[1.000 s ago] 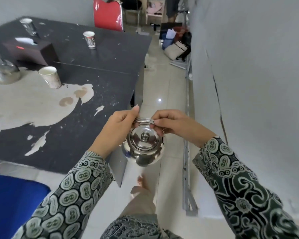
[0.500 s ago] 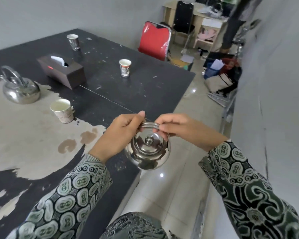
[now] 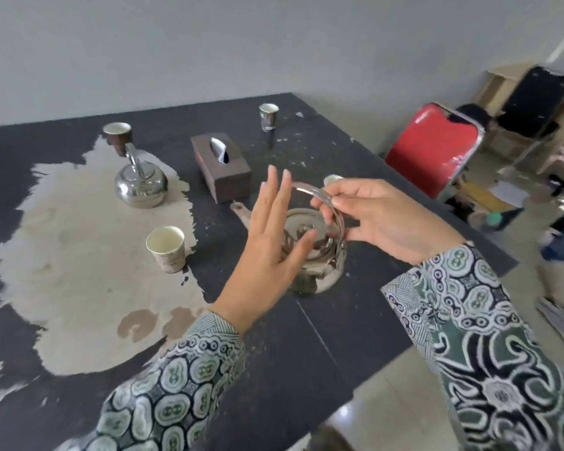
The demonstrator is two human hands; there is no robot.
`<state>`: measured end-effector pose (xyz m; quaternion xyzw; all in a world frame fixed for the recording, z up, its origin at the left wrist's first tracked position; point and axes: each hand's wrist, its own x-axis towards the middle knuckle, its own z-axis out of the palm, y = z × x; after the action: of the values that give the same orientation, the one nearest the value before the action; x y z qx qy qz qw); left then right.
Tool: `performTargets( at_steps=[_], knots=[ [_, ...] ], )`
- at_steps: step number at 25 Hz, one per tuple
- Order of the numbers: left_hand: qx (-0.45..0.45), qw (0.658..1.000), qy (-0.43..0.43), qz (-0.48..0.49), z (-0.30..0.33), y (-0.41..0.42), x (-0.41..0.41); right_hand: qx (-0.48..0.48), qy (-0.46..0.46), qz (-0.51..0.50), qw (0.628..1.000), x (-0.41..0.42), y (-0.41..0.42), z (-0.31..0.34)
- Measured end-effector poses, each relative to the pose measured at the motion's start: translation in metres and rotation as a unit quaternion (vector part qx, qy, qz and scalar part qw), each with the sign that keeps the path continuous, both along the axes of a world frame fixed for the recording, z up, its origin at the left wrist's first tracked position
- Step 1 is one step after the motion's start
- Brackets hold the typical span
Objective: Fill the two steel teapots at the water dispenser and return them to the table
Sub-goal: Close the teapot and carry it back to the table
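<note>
Head cam: right hand [image 3: 385,222] pinches the near steel teapot's [image 3: 319,255] handle to set it beside the tissue box [image 3: 222,170]; left hand [image 3: 271,242] spread, probably steadying.

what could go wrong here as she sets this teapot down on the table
1. Only the right hand holds the teapot, by its thin handle; the left hand is open. If the teapot is full, it could swing and spill from the spout.
2. A paper cup stands close on the left; the open hand could knock it over.
3. The teapot sits toward the table edge, so a nudge might tip it off.
</note>
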<state>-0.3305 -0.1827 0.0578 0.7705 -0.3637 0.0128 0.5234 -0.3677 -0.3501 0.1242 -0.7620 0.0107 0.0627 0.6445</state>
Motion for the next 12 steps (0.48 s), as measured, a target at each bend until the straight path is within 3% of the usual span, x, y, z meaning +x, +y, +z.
performTargets(
  at_steps=[12],
  knots=[
    [0.187,0.957,-0.156,0.156,0.027,-0.142,0.157,0.04,-0.052,0.013,0.998,0.201,-0.129,0.074]
  ],
)
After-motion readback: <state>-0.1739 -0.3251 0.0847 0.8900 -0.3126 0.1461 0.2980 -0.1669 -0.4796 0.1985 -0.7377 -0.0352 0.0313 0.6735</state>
